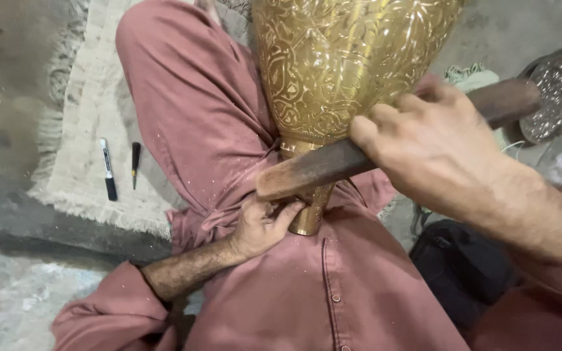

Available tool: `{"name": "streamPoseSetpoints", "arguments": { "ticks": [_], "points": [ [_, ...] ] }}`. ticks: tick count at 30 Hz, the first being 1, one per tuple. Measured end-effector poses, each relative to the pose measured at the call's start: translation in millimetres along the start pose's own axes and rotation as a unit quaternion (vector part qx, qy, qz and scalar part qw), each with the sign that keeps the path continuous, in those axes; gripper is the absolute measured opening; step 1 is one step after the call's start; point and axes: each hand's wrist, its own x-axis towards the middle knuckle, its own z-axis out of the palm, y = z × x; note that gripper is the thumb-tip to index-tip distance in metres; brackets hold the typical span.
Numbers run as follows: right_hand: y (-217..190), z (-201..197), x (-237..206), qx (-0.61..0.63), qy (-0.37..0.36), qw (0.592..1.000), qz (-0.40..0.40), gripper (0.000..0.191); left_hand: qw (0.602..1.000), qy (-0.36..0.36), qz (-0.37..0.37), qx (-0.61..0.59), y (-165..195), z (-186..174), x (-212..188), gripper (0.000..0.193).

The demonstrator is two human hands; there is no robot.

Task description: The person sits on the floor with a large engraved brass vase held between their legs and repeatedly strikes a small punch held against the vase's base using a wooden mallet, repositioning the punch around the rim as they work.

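On the mat (92, 110) at left a marker (108, 170) is lying; left hand (263, 226) is gripping the vase (339, 58) foot, right hand (427, 140) clasping a wooden bar (313, 168).

Open passage is left over the burlap mat (92, 97), interrupted only by two pens (108, 170), while the lap is blocked by the brass vase (339, 58) and wooden mallet (313, 169).

Dusty-rose buttoned tunic (359, 286), rolled sleeves (112, 312)

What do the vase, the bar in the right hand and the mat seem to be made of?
Vase: likely brass, a shiny gold surface with fine engraved patterns. Bar: apparently wood, dull brown, worn. Mat: coarse woven fibre, perhaps jute, beige with frayed edges.
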Motion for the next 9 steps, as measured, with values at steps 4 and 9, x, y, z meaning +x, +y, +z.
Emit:
{"name": "streamPoseSetpoints", "arguments": {
  "ticks": [4, 9],
  "points": [
    [5.9, 6.4, -7.1, 0.089, 0.020, 0.995, 0.026, 0.039, 0.994, -0.030, -0.100, -0.036, 0.7, 4.8, -2.0, 0.019],
    [8.1, 18.7, -13.5, -0.052, 0.005, 0.999, -0.013, 0.024, 1.000, -0.020, -0.002, -0.020, 10.0, 1.0, 6.9, 0.034]
  ]
}}
